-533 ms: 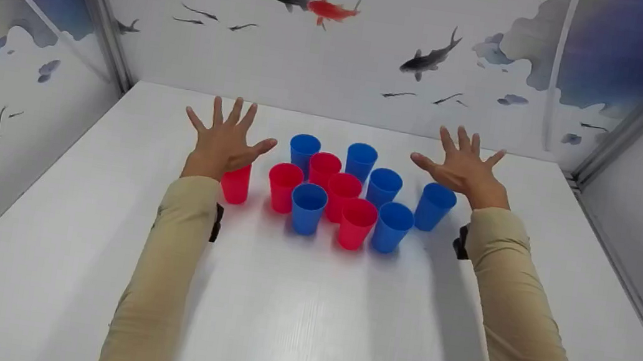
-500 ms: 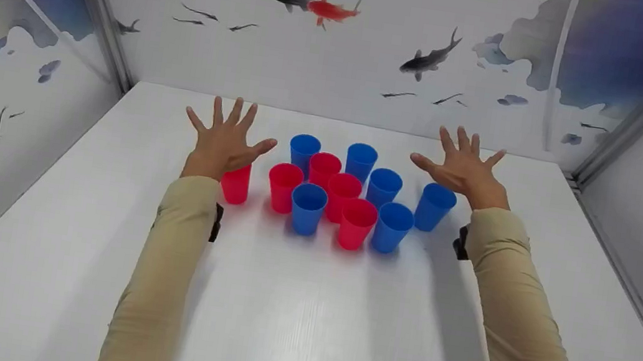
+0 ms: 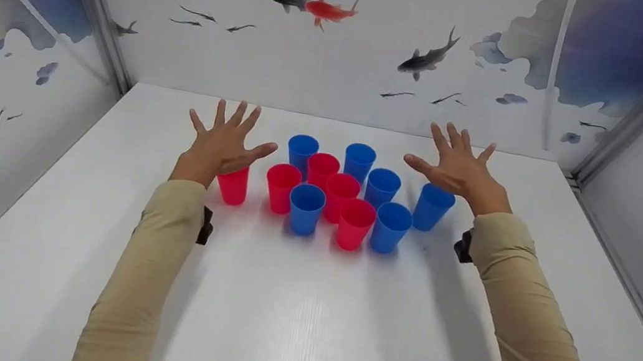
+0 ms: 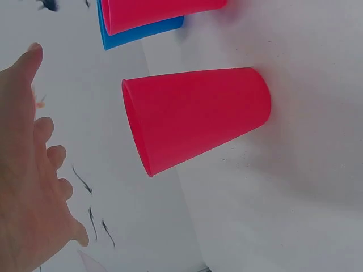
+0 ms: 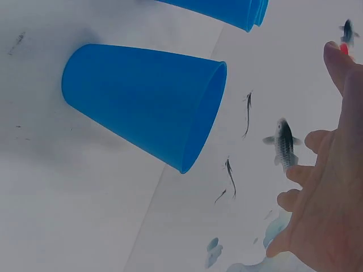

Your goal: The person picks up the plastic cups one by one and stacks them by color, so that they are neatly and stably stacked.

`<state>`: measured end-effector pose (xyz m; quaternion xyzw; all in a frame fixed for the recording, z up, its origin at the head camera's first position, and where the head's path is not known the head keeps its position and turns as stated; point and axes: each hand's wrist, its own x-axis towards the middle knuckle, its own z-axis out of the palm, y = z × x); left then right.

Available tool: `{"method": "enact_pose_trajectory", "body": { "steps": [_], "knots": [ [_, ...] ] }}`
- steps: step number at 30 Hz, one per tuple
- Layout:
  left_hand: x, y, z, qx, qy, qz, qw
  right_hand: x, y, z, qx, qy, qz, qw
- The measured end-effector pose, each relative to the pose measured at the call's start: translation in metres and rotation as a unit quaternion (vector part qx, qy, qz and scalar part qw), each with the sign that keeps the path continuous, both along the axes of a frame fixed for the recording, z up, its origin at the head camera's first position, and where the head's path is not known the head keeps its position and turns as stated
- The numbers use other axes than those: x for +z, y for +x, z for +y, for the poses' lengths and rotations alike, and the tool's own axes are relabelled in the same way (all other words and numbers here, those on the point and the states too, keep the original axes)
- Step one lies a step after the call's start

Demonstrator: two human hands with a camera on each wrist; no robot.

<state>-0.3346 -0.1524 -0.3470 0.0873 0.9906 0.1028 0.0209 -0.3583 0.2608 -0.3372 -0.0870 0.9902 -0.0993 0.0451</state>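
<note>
Fingers spread, my left hand [image 3: 218, 144] hovers above the leftmost red cup [image 3: 232, 185] and hides its rim in the head view. In the left wrist view that red cup [image 4: 195, 116] stands apart from the palm. My right hand [image 3: 461, 172], also spread wide, is beside and above the rightmost blue cup [image 3: 433, 209]. A gap shows between the hand and this blue cup [image 5: 142, 102] in the right wrist view. Neither hand holds anything. Between the hands, several red and blue cups stand upright, with a red cup [image 3: 355, 226] and a blue cup [image 3: 391, 229] at the front.
All the cups stand on a white table [image 3: 302, 316]. A white back wall [image 3: 336, 75] with painted fish rises behind it, and side panels border the table left and right. Each wrist carries a small black device, one visible by the left sleeve [image 3: 158, 246].
The left forearm has swung slightly left, and the left hand has tilted to the right. The right hand has shifted a little left. The cups stand as before.
</note>
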Motion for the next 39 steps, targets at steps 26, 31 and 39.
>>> {"method": "enact_pose_trajectory", "body": {
  "steps": [26, 31, 39],
  "knots": [
    [-0.016, 0.033, -0.021, -0.027, 0.18, 0.016, 0.9832, -0.013, 0.051, -0.023, 0.083, -0.191, 0.043, 0.977],
    [-0.033, 0.037, -0.024, -0.003, 0.255, 0.016, 0.9669, -0.02, 0.062, -0.033, 0.073, -0.252, 0.041, 0.964],
    [-0.055, 0.044, -0.028, 0.035, 0.37, 0.019, 0.9283, -0.028, 0.069, -0.043, 0.098, -0.35, 0.06, 0.93]
  ]
}}
